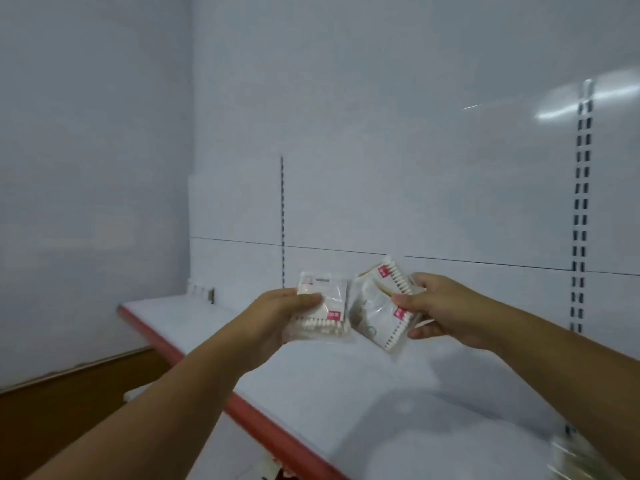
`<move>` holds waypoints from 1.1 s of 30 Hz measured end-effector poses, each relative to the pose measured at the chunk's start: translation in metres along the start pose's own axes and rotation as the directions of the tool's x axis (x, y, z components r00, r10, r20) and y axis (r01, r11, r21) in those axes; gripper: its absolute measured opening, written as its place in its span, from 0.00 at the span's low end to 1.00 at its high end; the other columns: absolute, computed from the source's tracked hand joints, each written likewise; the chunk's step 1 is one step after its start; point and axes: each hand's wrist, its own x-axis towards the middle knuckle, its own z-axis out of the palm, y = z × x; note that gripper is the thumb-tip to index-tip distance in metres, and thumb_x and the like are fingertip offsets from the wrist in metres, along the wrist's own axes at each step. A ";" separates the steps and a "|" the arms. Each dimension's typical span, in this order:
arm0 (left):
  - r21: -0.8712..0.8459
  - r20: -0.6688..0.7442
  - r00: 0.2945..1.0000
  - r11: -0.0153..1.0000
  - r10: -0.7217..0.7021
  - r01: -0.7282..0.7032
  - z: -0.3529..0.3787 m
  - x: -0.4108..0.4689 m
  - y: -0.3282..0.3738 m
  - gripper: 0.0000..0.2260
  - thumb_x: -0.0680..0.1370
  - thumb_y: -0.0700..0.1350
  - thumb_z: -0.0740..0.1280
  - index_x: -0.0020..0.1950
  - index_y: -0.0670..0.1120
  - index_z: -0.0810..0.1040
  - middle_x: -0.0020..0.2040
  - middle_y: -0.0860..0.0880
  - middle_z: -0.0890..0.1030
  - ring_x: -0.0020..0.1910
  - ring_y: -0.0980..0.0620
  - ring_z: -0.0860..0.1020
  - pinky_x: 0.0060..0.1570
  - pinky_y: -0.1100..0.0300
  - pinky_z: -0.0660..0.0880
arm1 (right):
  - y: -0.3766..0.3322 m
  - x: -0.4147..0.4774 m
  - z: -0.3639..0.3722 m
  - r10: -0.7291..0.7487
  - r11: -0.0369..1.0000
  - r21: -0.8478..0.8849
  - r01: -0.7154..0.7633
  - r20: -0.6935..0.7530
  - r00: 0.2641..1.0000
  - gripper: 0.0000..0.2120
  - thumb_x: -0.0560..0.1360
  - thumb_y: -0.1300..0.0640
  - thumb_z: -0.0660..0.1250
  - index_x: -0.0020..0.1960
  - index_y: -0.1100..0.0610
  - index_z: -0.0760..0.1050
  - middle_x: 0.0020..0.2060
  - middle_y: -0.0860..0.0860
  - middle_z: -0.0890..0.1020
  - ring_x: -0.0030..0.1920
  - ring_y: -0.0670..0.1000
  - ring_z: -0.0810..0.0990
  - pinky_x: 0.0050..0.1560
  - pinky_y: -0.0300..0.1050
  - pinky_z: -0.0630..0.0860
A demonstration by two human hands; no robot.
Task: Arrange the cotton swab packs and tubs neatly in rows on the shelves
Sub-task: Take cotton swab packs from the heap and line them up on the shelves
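Note:
My left hand grips a clear cotton swab pack with a white label and a small red tag, thumb on top, held above the shelf. My right hand pinches two or three similar swab packs fanned out, tilted, their white swab tips showing. The two bundles nearly touch in mid-air. Below them lies the white shelf with its red front edge.
A white back panel with slotted uprights rises behind the shelf. A blurred clear pack lies at the shelf's near right corner. Brown floor shows at the lower left, with a plain wall on the left.

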 end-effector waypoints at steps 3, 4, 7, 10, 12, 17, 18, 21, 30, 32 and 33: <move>-0.024 0.030 0.994 0.994 -0.109 0.109 -0.069 -0.012 -0.018 0.11 0.74 0.38 0.66 0.55 0.38 0.79 0.47 0.41 0.84 0.45 0.46 0.83 0.48 0.54 0.80 | -0.005 0.039 0.088 -0.006 1.000 0.027 0.003 0.109 0.994 0.07 0.77 0.59 0.67 0.55 0.57 0.76 0.41 0.53 0.84 0.39 0.50 0.82 0.34 0.40 0.78; -0.036 0.033 0.989 0.989 -0.142 0.143 -0.088 -0.016 -0.025 0.09 0.76 0.36 0.65 0.55 0.38 0.79 0.47 0.41 0.84 0.45 0.46 0.83 0.47 0.55 0.80 | -0.007 0.050 0.113 -0.005 1.000 0.031 0.000 0.137 0.991 0.07 0.77 0.59 0.68 0.55 0.57 0.76 0.41 0.53 0.84 0.39 0.50 0.81 0.34 0.40 0.78; -0.085 0.013 0.982 0.978 -0.188 0.189 -0.139 -0.019 -0.045 0.12 0.74 0.34 0.66 0.56 0.37 0.79 0.51 0.40 0.84 0.46 0.45 0.84 0.43 0.57 0.81 | -0.006 0.083 0.176 0.010 0.998 0.054 -0.021 0.188 0.982 0.08 0.76 0.58 0.68 0.55 0.56 0.76 0.42 0.54 0.83 0.39 0.51 0.81 0.34 0.41 0.78; -0.117 -0.071 0.977 0.975 -0.200 0.191 -0.196 -0.014 -0.064 0.16 0.69 0.36 0.68 0.56 0.36 0.79 0.52 0.39 0.84 0.46 0.45 0.84 0.41 0.57 0.81 | 0.000 0.121 0.228 0.029 0.996 0.078 -0.048 0.228 0.973 0.07 0.78 0.54 0.67 0.54 0.54 0.76 0.44 0.53 0.84 0.41 0.50 0.82 0.38 0.42 0.79; -0.154 -0.121 0.967 0.967 -0.225 0.205 -0.237 -0.006 -0.080 0.16 0.70 0.37 0.68 0.57 0.36 0.79 0.52 0.39 0.84 0.46 0.45 0.84 0.42 0.56 0.81 | 0.006 0.152 0.258 0.033 0.993 0.106 -0.060 0.238 0.971 0.07 0.79 0.55 0.65 0.54 0.55 0.77 0.45 0.53 0.85 0.43 0.50 0.84 0.42 0.44 0.81; -0.231 -0.232 0.938 0.951 -0.257 0.203 -0.332 0.026 -0.106 0.17 0.72 0.39 0.68 0.59 0.36 0.77 0.50 0.39 0.84 0.43 0.45 0.84 0.40 0.56 0.82 | 0.021 0.247 0.308 0.011 0.976 0.212 -0.060 0.227 0.974 0.07 0.78 0.62 0.65 0.54 0.62 0.77 0.44 0.58 0.85 0.43 0.54 0.85 0.42 0.45 0.81; -0.251 -0.262 0.930 0.949 -0.258 0.193 -0.352 0.035 -0.107 0.16 0.73 0.39 0.67 0.60 0.36 0.76 0.49 0.40 0.84 0.42 0.46 0.84 0.38 0.57 0.81 | 0.024 0.268 0.319 0.007 0.971 0.229 -0.061 0.229 0.973 0.07 0.78 0.62 0.65 0.55 0.61 0.76 0.44 0.59 0.85 0.43 0.55 0.85 0.41 0.45 0.80; -0.292 -0.362 0.900 0.947 -0.242 0.137 -0.408 0.067 -0.106 0.20 0.71 0.39 0.67 0.62 0.35 0.74 0.48 0.39 0.84 0.40 0.45 0.84 0.35 0.57 0.80 | 0.030 0.332 0.355 0.007 0.960 0.270 -0.078 0.253 0.967 0.06 0.77 0.61 0.66 0.54 0.60 0.76 0.44 0.59 0.85 0.42 0.54 0.85 0.43 0.46 0.81; -0.389 -0.497 0.816 0.916 -0.295 0.094 -0.567 0.134 -0.149 0.12 0.77 0.39 0.65 0.58 0.36 0.74 0.41 0.40 0.85 0.32 0.45 0.84 0.25 0.59 0.78 | 0.059 0.484 0.506 0.096 0.976 0.169 -0.139 0.244 0.965 0.03 0.76 0.63 0.68 0.49 0.60 0.78 0.41 0.55 0.85 0.39 0.51 0.84 0.39 0.43 0.80; -0.407 -0.483 0.822 0.909 -0.301 0.094 -0.606 0.154 -0.161 0.12 0.76 0.40 0.65 0.58 0.36 0.75 0.40 0.40 0.85 0.31 0.46 0.83 0.26 0.58 0.78 | 0.058 0.515 0.537 0.082 0.980 0.160 -0.115 0.204 0.976 0.04 0.75 0.63 0.68 0.50 0.59 0.77 0.41 0.55 0.85 0.38 0.50 0.84 0.36 0.42 0.79; -0.402 -0.469 0.830 0.910 -0.300 0.102 -0.627 0.165 -0.166 0.14 0.75 0.40 0.66 0.58 0.36 0.75 0.40 0.40 0.84 0.31 0.46 0.83 0.26 0.58 0.78 | 0.058 0.531 0.551 0.079 0.982 0.158 -0.107 0.176 0.981 0.05 0.75 0.63 0.69 0.51 0.59 0.77 0.42 0.55 0.85 0.38 0.50 0.84 0.35 0.42 0.79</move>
